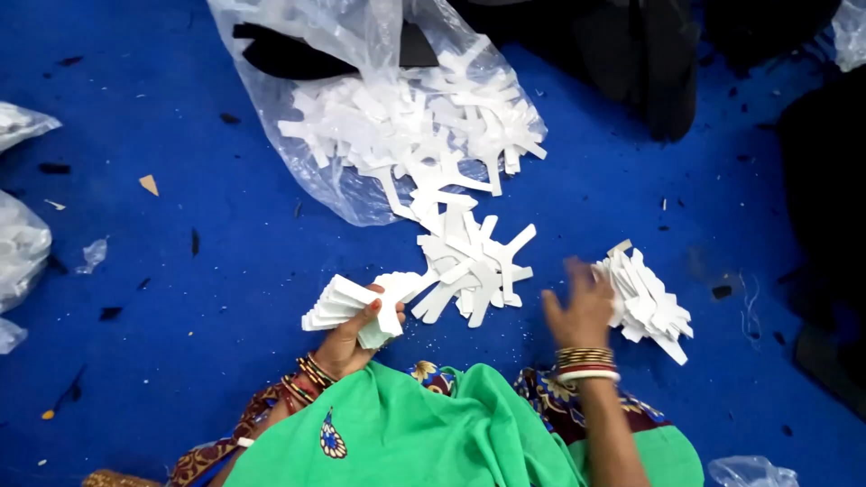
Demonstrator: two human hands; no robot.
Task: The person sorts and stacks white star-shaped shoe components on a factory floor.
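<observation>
Your left hand [347, 338] pinches a fanned stack [347, 307]; right hand [577, 307] blurred, prob. splayed w/ nothing held. Loosen grip & the fan spills.

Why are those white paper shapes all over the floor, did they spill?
It looks that way. White cutouts tumble out of the open clear plastic bag into a loose heap on the blue floor. Small dark scraps lie scattered about. The left hand holds a neat stack; the right hand is blurred beside another pile.
</observation>
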